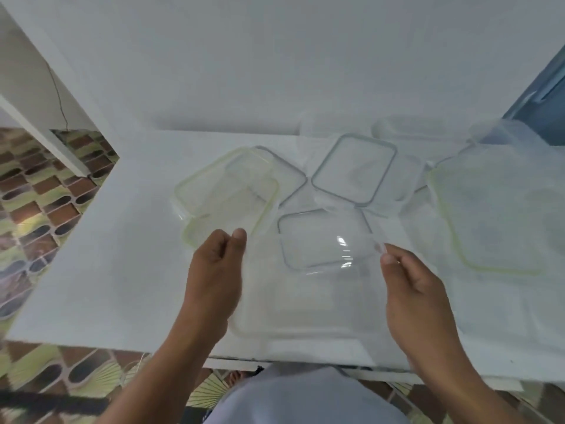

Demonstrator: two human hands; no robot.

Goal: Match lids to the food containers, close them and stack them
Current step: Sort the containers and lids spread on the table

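Note:
A large clear rectangular piece with a faint green rim (pixel 305 325) is held over the table's near edge; I cannot tell whether it is a container or a lid. My left hand (pixel 217 270) pinches its far left corner and my right hand (pixel 412 289) pinches its far right corner. Just behind it lies a grey-rimmed lid (pixel 321 237), partly seen through the clear plastic. Two overlapping green-rimmed lids (pixel 226 194) lie at the left, with another grey-rimmed lid (pixel 290 175) tucked beneath them. A tilted grey-rimmed lid (pixel 354 169) sits in the middle.
A big green-rimmed lid (pixel 495 215) rests on something clear at the right. Blurred clear containers (pixel 409 130) stand along the back by the white wall. The white table (pixel 107 270) ends at the left and near side over a patterned floor (pixel 36 194).

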